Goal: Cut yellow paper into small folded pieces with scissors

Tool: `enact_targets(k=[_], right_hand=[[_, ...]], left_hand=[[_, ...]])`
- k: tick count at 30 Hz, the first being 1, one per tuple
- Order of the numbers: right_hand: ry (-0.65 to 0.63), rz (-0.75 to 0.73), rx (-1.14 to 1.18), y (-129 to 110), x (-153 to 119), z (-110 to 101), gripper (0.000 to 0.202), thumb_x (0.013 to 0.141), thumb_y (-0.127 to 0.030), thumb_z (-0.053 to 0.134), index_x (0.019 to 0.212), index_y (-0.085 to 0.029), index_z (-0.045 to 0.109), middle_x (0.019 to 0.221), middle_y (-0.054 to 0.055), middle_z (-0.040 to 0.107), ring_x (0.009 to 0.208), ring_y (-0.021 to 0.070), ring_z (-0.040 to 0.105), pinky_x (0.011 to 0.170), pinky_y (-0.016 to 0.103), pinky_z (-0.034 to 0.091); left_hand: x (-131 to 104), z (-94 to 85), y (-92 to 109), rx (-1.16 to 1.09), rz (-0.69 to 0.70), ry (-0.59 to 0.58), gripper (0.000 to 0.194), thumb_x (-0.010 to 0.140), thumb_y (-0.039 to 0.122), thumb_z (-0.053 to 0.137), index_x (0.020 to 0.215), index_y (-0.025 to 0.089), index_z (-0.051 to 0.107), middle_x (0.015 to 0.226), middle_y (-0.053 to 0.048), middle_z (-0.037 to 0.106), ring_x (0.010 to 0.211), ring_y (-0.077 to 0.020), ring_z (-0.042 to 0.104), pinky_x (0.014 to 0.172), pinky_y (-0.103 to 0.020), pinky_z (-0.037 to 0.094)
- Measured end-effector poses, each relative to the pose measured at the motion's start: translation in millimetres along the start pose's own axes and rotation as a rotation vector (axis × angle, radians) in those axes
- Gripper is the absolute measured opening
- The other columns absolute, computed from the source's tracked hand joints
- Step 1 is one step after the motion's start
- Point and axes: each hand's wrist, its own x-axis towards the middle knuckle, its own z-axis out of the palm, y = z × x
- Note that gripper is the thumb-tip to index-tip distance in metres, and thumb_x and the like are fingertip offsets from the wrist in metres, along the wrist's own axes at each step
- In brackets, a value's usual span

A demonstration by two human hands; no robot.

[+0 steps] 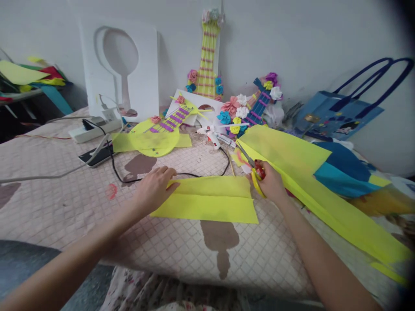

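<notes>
A yellow sheet (207,207) with a fold line across it lies flat on the quilted table cover. My left hand (156,188) rests on its left end, fingers bent and thumb apart, holding nothing. At the sheet's right end, my right hand (268,178) is closed around the handles of yellow and red scissors (258,176). Their blades point up and to the left, towards a large yellow sheet (285,149). Behind the near sheet stands a white glue gun (210,134), its black cord curving across the table.
At the left back are a power strip (95,130) and a phone (97,154) with cables. Flower-trimmed paper guitars (208,65) and a white cut-out board (147,73) lean on the wall. A yellow round piece (155,144) lies before them. At right stands a blue bag (337,114).
</notes>
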Motion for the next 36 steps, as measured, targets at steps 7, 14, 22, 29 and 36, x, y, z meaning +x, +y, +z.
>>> enact_targets(k=[7, 14, 22, 29, 36], right_hand=[[-0.027, -0.006, -0.003, 1, -1, 2, 0.052, 0.066, -0.045, 0.067, 0.108, -0.017, 0.054, 0.103, 0.012, 0.067, 0.089, 0.0278, 0.064, 0.078, 0.04, 0.05], [-0.044, -0.037, -0.039, 0, -2, 1, 0.047, 0.068, -0.041, 0.065, 0.107, -0.017, 0.055, 0.108, 0.013, 0.065, 0.094, 0.0281, 0.063, 0.08, 0.04, 0.049], [-0.083, -0.041, -0.03, -4, -2, -1, 0.042, 0.07, -0.043, 0.062, 0.103, -0.018, 0.056, 0.096, 0.01, 0.067, 0.084, 0.0266, 0.063, 0.073, 0.038, 0.049], [-0.277, -0.111, -0.097, -12, -18, -20, 0.047, 0.072, -0.041, 0.061, 0.109, -0.016, 0.047, 0.098, 0.011, 0.06, 0.077, 0.0226, 0.059, 0.066, 0.034, 0.047], [-0.486, -0.182, -0.363, -16, -53, -59, 0.041, 0.071, -0.042, 0.062, 0.1, -0.018, 0.048, 0.096, 0.009, 0.058, 0.082, 0.0241, 0.058, 0.07, 0.034, 0.044]], left_hand=[[3, -2.3, -5, -0.021, -0.017, -0.153, 0.013, 0.081, 0.027, 0.051, 0.083, 0.016, 0.057, 0.087, -0.007, 0.061, 0.085, -0.0227, 0.057, 0.073, -0.033, 0.043], [3, -7.9, -9, -0.091, -0.08, -0.168, 0.011, 0.078, 0.026, 0.049, 0.083, 0.019, 0.056, 0.082, -0.005, 0.065, 0.073, -0.0197, 0.059, 0.063, -0.029, 0.04], [-1, -11.3, -39, -0.051, -0.112, -0.199, 0.021, 0.078, 0.03, 0.049, 0.094, 0.022, 0.06, 0.089, -0.004, 0.068, 0.079, -0.0218, 0.062, 0.067, -0.031, 0.042], [-14, -22.7, -29, 0.192, -0.085, 0.113, 0.025, 0.084, 0.031, 0.049, 0.103, 0.019, 0.058, 0.106, -0.011, 0.065, 0.095, -0.0288, 0.059, 0.075, -0.038, 0.045], [6, -9.4, 37, 0.049, 0.244, 0.083, 0.017, 0.085, 0.027, 0.053, 0.096, 0.016, 0.059, 0.098, -0.009, 0.065, 0.095, -0.0263, 0.057, 0.08, -0.04, 0.045]])
